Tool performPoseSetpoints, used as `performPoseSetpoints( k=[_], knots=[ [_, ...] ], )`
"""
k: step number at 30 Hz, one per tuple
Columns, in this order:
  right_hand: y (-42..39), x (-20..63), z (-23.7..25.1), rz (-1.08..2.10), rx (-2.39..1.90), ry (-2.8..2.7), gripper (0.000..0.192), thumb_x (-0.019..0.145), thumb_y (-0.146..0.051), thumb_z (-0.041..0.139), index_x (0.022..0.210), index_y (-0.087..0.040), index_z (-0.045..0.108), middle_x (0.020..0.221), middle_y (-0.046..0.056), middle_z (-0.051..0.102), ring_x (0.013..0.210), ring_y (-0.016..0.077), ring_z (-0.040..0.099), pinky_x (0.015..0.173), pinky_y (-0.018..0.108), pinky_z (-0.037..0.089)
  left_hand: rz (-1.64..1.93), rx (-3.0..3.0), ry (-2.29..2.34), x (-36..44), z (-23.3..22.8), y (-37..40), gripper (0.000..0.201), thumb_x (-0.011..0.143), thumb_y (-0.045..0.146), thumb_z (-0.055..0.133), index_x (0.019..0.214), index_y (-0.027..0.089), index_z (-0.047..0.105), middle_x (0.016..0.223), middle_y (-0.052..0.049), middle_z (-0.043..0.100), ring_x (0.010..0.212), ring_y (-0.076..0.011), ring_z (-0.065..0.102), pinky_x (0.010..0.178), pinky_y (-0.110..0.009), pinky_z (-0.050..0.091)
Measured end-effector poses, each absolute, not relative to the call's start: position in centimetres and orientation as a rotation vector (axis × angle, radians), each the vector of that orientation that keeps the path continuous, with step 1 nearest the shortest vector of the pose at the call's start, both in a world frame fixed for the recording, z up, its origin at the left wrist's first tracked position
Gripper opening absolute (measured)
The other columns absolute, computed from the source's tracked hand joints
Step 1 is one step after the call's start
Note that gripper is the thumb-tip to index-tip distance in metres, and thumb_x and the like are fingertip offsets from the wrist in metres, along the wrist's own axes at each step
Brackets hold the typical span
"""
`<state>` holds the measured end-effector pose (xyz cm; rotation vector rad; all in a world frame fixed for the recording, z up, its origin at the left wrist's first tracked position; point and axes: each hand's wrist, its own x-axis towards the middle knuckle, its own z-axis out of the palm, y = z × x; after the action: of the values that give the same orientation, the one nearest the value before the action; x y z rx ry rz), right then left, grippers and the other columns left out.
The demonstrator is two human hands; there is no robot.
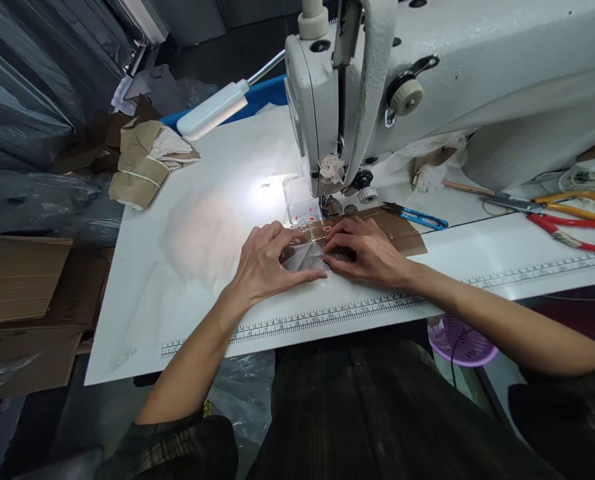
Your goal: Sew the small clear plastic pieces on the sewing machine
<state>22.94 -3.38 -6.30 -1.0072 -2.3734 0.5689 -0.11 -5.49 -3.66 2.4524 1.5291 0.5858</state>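
Observation:
My left hand (266,261) and my right hand (368,255) rest side by side on the white sewing table (177,293), fingertips pressing a small grey piece of fabric (308,259) flat between them. The piece lies against a clear plastic ruler with red marks (313,228) and a brown cardboard strip (402,233). Both sit just in front of the needle area of the white sewing machine (427,87). Most of the grey piece is hidden under my fingers.
Blue-handled snips (422,217) lie right of the presser foot. Orange and red scissors (572,217) sit at the far right. A bundle of brown paper pieces (145,163) and a white lamp (212,110) are at the back left. A purple basket (460,341) is under the table.

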Motion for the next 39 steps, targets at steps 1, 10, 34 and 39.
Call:
performPoseSetpoints(
  k=[1, 10, 34, 39],
  knots=[
    [-3.4, 23.0, -6.3, 0.564, -1.0, -2.376, 0.009, 0.088, -0.033, 0.065, 0.088, -0.024, 0.068, 0.107, 0.008, 0.066, 0.106, 0.0292, 0.058, 0.087, 0.05, 0.044, 0.623, 2.472, 1.549, 0.1, -4.1, -5.5, 0.064, 0.066, 0.07, 0.075, 0.109, 0.023, 0.066, 0.092, -0.004, 0.062, 0.086, -0.0212, 0.057, 0.081, -0.037, 0.045],
    [-3.6, 23.2, -6.4, 0.582, -1.015, -2.321, 0.035, 0.086, -0.037, 0.066, 0.118, -0.025, 0.058, 0.123, 0.013, 0.062, 0.114, 0.0306, 0.055, 0.09, 0.05, 0.044, 0.899, 2.137, 1.303, 0.4, -4.4, -5.5, 0.009, 0.087, 0.029, 0.063, 0.088, 0.02, 0.064, 0.111, -0.008, 0.066, 0.1, -0.0192, 0.065, 0.087, -0.037, 0.054],
    [-3.4, 23.3, -4.9, 0.956, -0.546, -2.216, 0.011, 0.09, -0.02, 0.059, 0.097, -0.016, 0.068, 0.086, 0.002, 0.07, 0.074, 0.0116, 0.059, 0.069, 0.024, 0.045, 0.791, 1.728, 0.918, 1.3, -4.9, -6.0, 0.055, 0.091, 0.029, 0.064, 0.138, 0.012, 0.042, 0.077, 0.0, 0.069, 0.073, -0.012, 0.067, 0.081, -0.028, 0.053],
    [-3.3, 23.3, -5.3, 0.895, -0.546, -2.222, 0.009, 0.09, -0.019, 0.059, 0.092, -0.015, 0.067, 0.08, 0.001, 0.069, 0.068, 0.0099, 0.057, 0.064, 0.023, 0.043, 0.765, 1.665, 0.935, 1.2, -4.9, -6.0, 0.057, 0.09, 0.031, 0.065, 0.139, 0.014, 0.042, 0.077, 0.0, 0.068, 0.075, -0.0127, 0.066, 0.081, -0.029, 0.052]
  ],
)
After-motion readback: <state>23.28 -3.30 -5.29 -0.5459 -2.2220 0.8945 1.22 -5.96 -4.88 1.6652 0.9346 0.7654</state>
